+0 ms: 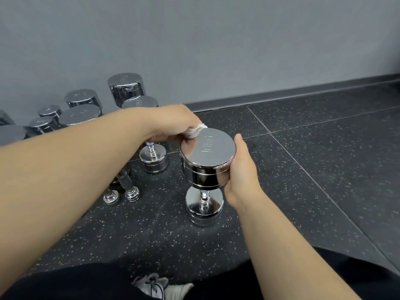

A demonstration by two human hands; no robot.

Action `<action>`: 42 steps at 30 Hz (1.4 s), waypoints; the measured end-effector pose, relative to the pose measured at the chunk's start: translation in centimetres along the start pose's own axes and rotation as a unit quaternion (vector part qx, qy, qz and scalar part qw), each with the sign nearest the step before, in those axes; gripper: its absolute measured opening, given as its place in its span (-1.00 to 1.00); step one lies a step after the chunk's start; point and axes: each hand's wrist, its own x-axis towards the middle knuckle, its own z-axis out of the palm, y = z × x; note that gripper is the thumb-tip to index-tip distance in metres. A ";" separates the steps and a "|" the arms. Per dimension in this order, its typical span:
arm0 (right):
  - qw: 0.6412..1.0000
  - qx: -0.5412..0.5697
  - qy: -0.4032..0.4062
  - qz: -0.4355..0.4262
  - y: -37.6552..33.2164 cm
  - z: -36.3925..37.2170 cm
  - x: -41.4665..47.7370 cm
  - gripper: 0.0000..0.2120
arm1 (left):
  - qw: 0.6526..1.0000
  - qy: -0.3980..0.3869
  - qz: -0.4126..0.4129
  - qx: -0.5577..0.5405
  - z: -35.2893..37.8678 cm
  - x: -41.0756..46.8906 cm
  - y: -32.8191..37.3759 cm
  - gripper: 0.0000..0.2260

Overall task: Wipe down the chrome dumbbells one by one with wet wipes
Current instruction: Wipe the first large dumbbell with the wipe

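A chrome 10KG dumbbell (pixel 207 152) stands upright on one end on the dark speckled floor (pixel 303 169), its stamped top face turned up toward the camera. The person's left hand (pixel 173 122) reaches to the far left rim of that top face, its fingers curled round a bunched white wet wipe (pixel 198 129) that touches the rim. The right hand (pixel 240 167) grips the right side of the upper head, with the thumb lying up along the edge and the fingers wrapped round the far side, mostly hidden. Just left of the 10KG dumbbell stands a smaller upright dumbbell (pixel 153 158), partly covered by the left forearm. Further left and nearer the person are two slim small dumbbells (pixel 121 191). Behind and left of the 10KG dumbbell, a cluster of chrome dumbbells (pixel 82 109) stands on end along the grey wall (pixel 216 50). Below the 10KG dumbbell, at the bottom edge of the view, a light shoe (pixel 151 284) shows between dark trouser legs.
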 end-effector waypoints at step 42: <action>0.998 -0.032 0.011 -0.044 2.2 -0.6 -4.9 -0.62 | 0.895 0.383 0.081 -0.213 9.4 -7.4 -6.9 -0.85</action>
